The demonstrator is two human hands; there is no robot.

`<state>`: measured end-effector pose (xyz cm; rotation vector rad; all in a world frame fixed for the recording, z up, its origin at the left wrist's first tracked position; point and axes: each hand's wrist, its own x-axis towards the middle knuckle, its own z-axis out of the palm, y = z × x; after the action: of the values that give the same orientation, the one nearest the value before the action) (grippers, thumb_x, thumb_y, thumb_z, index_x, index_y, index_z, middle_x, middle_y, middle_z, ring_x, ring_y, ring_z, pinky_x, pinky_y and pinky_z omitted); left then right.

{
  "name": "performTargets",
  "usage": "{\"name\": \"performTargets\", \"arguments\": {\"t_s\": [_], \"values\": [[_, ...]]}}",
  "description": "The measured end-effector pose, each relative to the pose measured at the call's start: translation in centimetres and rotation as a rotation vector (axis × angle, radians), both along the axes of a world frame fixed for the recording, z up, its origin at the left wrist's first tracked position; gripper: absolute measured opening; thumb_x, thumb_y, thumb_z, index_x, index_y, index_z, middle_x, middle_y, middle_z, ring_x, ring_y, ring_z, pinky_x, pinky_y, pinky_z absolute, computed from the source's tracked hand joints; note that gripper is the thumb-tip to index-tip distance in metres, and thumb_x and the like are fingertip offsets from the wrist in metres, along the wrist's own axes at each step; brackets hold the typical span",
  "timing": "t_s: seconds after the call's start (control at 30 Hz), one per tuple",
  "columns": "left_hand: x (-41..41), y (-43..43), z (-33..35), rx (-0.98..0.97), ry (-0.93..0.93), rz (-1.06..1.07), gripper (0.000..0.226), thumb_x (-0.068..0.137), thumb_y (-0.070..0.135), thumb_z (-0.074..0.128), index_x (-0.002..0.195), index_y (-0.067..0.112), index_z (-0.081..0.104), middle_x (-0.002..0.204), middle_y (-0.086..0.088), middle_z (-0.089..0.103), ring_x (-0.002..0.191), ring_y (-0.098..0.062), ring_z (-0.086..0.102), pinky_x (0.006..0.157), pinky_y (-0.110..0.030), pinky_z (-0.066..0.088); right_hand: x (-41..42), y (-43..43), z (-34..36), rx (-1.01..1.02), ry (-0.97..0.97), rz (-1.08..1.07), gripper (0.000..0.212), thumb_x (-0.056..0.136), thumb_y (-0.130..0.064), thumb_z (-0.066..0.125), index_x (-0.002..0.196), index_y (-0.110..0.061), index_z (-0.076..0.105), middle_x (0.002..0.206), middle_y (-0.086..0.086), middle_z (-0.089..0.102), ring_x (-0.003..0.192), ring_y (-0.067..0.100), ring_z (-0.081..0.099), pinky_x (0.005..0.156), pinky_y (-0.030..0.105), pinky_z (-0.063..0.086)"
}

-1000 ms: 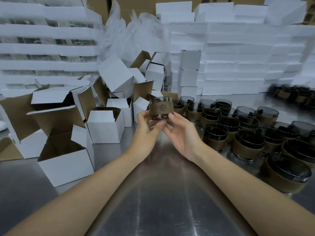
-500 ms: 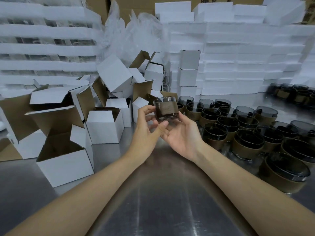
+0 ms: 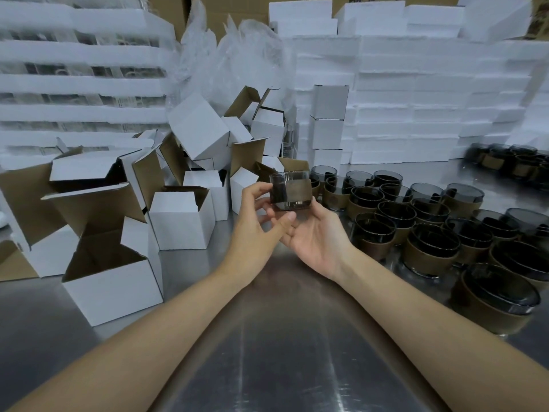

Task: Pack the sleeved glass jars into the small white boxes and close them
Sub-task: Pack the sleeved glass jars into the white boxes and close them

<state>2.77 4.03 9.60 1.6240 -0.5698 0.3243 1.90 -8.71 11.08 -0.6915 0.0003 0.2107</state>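
The sleeved glass jar (image 3: 291,190) is in your hands, upright and lifted clear of the steel table (image 3: 276,358), at the middle of the scene. Its brown sleeve wraps the right part of the wall, and bare dark glass shows on the left.

Your left hand (image 3: 254,221) grips the jar. Its fingers (image 3: 257,188) curl against the jar's left side and its thumb (image 3: 285,220) points up at the base. Your right hand (image 3: 319,236) lies palm up beneath the jar, loosely spread, with its fingers reaching left under the base. Your left thumb hides their tips, so you cannot tell how much of the base they touch.

To the near left of the jar an open white box (image 3: 181,224) stands with its flaps up and brown inside showing. A second open box (image 3: 110,283) sits nearer you on the left. Beyond them, a heap of tumbled boxes (image 3: 197,129) crowds the far left of the table.

Just right of your hands, a cluster of sleeved jars (image 3: 416,224) covers the table, the closest one nearly touching your right wrist. Another group of jars (image 3: 511,159) stands at the far right.

Behind the jar a stack of closed boxes (image 3: 329,123) rises three high, against a wall of white foam slabs (image 3: 430,93). Clear plastic wrap (image 3: 231,58) bunches up at the far middle, with foam trays (image 3: 80,81) layered to its left.
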Motion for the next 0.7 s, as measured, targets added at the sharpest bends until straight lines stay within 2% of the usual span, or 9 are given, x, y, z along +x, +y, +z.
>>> {"name": "performTargets", "arguments": {"t_s": [0.1,0.17,0.23,0.3,0.37,0.43,0.57,0.7], "values": [[0.1,0.1,0.1,-0.030,0.041,-0.009,0.047,0.078,0.033,0.073,0.111,0.037,0.040,0.124,0.017,0.053,0.118,0.006,0.050,0.105,-0.024,0.042,0.0,-0.1,0.0,0.017,-0.019,-0.014,0.044,0.103,-0.033,0.031,0.136,-0.009,0.049,0.135,0.019,0.055,0.107,0.031,0.062,0.092,0.040,0.050],[0.2,0.1,0.1,-0.051,0.050,0.011,0.047,0.077,0.028,0.075,0.106,0.035,0.039,0.123,0.014,0.055,0.118,0.004,0.051,0.108,-0.030,0.041,0.2,-0.3,-0.1,0.020,-0.044,-0.026,0.042,0.101,-0.027,0.036,0.138,-0.014,0.051,0.139,0.015,0.054,0.119,0.033,0.056,0.102,0.043,0.044],[0.2,0.1,0.1,-0.047,0.033,0.037,0.056,0.076,0.018,0.079,0.110,0.037,0.039,0.123,0.015,0.055,0.119,0.004,0.051,0.109,-0.030,0.040,0.4,-0.6,-0.1,0.025,-0.042,-0.039,0.041,0.100,-0.024,0.037,0.137,-0.015,0.052,0.137,0.014,0.056,0.126,0.033,0.051,0.106,0.042,0.042],[0.1,0.1,0.2,-0.029,0.003,0.054,0.075,0.071,0.009,0.083,0.120,0.042,0.039,0.124,0.022,0.054,0.119,0.005,0.050,0.106,-0.023,0.041,0.6,-0.6,-0.2,0.032,-0.016,-0.031,0.041,0.102,-0.024,0.032,0.131,-0.007,0.055,0.131,0.017,0.059,0.122,0.033,0.053,0.102,0.036,0.047],[-0.2,-0.1,0.4,-0.013,-0.040,0.079,0.087,0.066,0.001,0.083,0.124,0.049,0.040,0.120,0.029,0.053,0.117,0.005,0.051,0.101,-0.020,0.043,0.7,-0.5,-0.3,0.021,-0.012,-0.034,0.043,0.105,-0.025,0.027,0.126,-0.001,0.056,0.122,0.019,0.063,0.113,0.033,0.057,0.109,0.035,0.038],[-0.6,-0.2,0.5,-0.007,-0.119,0.117,0.089,0.065,-0.003,0.082,0.125,0.050,0.042,0.120,0.026,0.052,0.118,0.001,0.051,0.101,-0.021,0.043,0.8,-0.4,-0.3,0.016,-0.037,-0.039,0.043,0.105,-0.024,0.027,0.126,0.001,0.056,0.122,0.019,0.064,0.115,0.031,0.058,0.110,0.037,0.038],[-1.1,-0.5,0.8,-0.003,-0.211,0.159,0.090,0.068,0.001,0.081,0.125,0.056,0.040,0.122,0.024,0.049,0.122,-0.007,0.049,0.105,-0.033,0.043,0.8,-0.4,-0.2,0.028,-0.080,-0.035,0.042,0.105,-0.021,0.031,0.118,0.000,0.064,0.130,0.018,0.060,0.129,0.029,0.050,0.113,0.039,0.034],[-1.2,-0.5,0.8,-0.019,-0.229,0.162,0.091,0.069,0.001,0.080,0.126,0.058,0.039,0.122,0.025,0.049,0.122,-0.007,0.049,0.106,-0.033,0.043,0.7,-0.3,-0.2,0.033,-0.103,-0.022,0.040,0.105,-0.021,0.031,0.121,-0.001,0.062,0.131,0.018,0.059,0.131,0.029,0.049,0.114,0.040,0.033]]}}
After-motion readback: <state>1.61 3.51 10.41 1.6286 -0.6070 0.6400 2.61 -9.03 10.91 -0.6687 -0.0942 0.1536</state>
